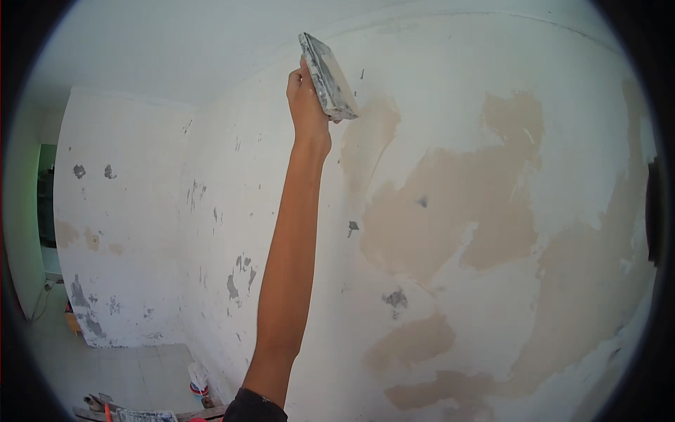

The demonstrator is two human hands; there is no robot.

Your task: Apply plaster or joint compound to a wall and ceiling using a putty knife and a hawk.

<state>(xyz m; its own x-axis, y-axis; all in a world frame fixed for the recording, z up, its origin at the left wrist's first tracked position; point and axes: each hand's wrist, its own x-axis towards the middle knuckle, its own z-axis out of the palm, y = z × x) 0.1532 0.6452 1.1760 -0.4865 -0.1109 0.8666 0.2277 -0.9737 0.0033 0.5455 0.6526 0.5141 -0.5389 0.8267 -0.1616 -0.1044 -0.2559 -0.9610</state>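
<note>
My left hand (309, 102) is raised high, closed around a flat rectangular plastering trowel (325, 76) smeared with grey and white compound. The tool is tilted, close to or against the upper wall (583, 176); contact is unclear. Beige damp-looking patches (436, 204) and small grey chipped spots mark the white wall to the right and below. My forearm rises from a dark sleeve at the lower edge. My right hand is out of view.
A second chipped white wall (123, 218) meets this one at left, beside a doorway (47, 197). At lower left are a tiled floor (133, 369), a white and red container (198, 383), and a wooden platform (190, 415) holding tools. A dark object (652, 211) edges the right side.
</note>
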